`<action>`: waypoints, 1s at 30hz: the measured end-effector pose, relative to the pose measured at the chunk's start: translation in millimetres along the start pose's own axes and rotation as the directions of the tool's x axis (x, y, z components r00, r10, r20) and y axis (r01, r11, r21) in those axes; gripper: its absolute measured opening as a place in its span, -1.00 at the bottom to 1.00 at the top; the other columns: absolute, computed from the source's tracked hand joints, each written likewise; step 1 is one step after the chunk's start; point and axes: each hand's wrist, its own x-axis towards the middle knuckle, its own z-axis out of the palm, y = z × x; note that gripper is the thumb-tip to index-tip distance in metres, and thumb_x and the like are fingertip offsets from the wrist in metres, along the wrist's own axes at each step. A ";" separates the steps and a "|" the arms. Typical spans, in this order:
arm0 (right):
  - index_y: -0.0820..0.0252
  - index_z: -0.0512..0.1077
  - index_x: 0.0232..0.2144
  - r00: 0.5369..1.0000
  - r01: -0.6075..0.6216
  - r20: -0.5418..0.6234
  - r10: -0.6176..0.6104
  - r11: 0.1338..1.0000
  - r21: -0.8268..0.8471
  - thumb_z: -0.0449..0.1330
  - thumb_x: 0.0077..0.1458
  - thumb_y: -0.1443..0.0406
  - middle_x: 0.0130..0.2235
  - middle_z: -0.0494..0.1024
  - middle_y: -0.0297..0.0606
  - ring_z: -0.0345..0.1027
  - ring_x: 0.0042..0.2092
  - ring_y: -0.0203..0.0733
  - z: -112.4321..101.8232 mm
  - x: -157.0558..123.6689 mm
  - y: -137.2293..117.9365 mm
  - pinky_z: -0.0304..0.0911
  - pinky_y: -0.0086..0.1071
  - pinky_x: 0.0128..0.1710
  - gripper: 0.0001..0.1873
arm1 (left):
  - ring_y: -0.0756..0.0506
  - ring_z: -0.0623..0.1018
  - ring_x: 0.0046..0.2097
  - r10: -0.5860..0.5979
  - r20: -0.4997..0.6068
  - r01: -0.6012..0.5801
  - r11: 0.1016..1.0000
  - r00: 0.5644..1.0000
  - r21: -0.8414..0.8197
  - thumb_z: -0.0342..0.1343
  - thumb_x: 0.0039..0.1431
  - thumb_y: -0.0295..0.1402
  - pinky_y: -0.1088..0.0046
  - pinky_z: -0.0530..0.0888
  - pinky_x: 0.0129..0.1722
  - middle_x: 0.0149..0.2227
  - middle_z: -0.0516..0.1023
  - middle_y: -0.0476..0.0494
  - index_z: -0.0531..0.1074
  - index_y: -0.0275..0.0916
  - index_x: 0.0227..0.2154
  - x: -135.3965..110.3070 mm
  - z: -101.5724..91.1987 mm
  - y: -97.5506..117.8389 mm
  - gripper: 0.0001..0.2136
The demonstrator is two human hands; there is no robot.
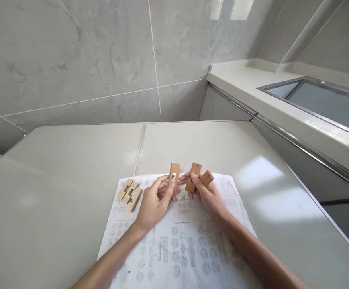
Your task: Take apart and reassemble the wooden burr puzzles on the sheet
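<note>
Between the thumb and fingers of my left hand stands a notched wooden puzzle piece, upright, with a slot in its middle. My right hand is closed on several wooden puzzle pieces that cross one another; small dark marks show on two ends. Whether these are locked together I cannot tell, as the fingers cover part of them. A narrow gap parts the left piece from the right ones. Left of my left hand, more notched wooden pieces lie side by side on the printed sheet.
A large white instruction sheet with printed diagrams lies under both hands on the pale table. A seam runs across the tabletop. To the right is a white counter with a sink. A grey tiled wall stands behind.
</note>
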 end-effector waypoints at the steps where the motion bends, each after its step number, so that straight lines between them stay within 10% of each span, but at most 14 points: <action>1: 0.14 0.50 -0.13 1.000 -0.027 -0.001 0.027 0.998 0.050 0.22 0.37 -0.09 -0.29 0.61 -0.27 0.37 -0.42 -0.25 -0.7 0.3 -1.3 0.26 -0.39 -0.45 -0.58 | -0.11 0.64 -0.35 -0.005 -0.024 0.004 1.000 1.000 -0.028 0.13 0.45 -0.08 0.36 0.55 -0.27 -0.27 0.67 -0.14 0.48 -0.22 0.04 0.8 -0.6 0.8 -0.67; 5: 0.17 0.47 -0.22 0.931 -0.299 0.272 0.242 0.934 0.193 0.22 0.37 -0.04 -0.59 0.46 -0.46 0.07 -0.70 -0.43 -5.6 -1.0 -5.0 -0.08 -0.49 -0.70 -0.61 | -0.05 0.59 -0.39 -0.024 -0.007 0.023 0.988 1.000 -0.155 0.10 0.47 -0.06 0.40 0.52 -0.32 -0.23 0.65 -0.11 0.39 -0.20 -0.10 2.7 -1.4 0.8 -0.72; 14: 0.21 0.46 -0.34 0.514 -0.661 0.760 0.398 0.748 0.055 0.25 0.26 0.10 -0.76 0.38 -0.53 -0.04 -0.83 -0.42 -10.6 -7.1 -3.8 -0.10 -0.57 -0.87 -0.71 | -0.07 0.58 -0.35 -0.045 0.274 0.104 0.973 0.961 -0.207 0.00 0.53 -0.03 0.35 0.50 -0.16 -0.28 0.57 -0.01 0.27 -0.14 0.02 -1.9 -3.1 0.5 -0.72; 24: 0.30 0.51 -0.31 0.345 -0.688 0.852 0.395 0.723 -0.057 0.26 0.27 0.16 -0.71 0.45 -0.46 0.11 -0.82 -0.35 -6.3 -8.1 -3.2 0.03 -0.55 -0.90 -0.73 | -0.03 0.43 -0.46 -0.096 0.408 0.192 0.961 0.908 -0.201 0.28 0.26 0.08 0.46 0.33 -0.46 -0.44 0.44 -0.01 0.50 -0.25 -0.25 1.3 -10.4 7.7 -0.58; 30: 0.30 0.52 -0.27 0.345 -0.684 0.841 0.417 0.725 -0.079 0.31 0.28 0.16 -0.66 0.52 -0.41 0.24 -0.77 -0.33 -7.1 -7.1 -0.8 0.10 -0.55 -0.86 -0.73 | 0.01 0.32 -0.50 -0.085 0.283 0.131 0.980 0.955 -0.148 0.30 0.24 0.06 0.48 0.27 -0.49 -0.54 0.38 0.02 0.44 -0.24 -0.45 -0.7 -9.6 6.2 -0.56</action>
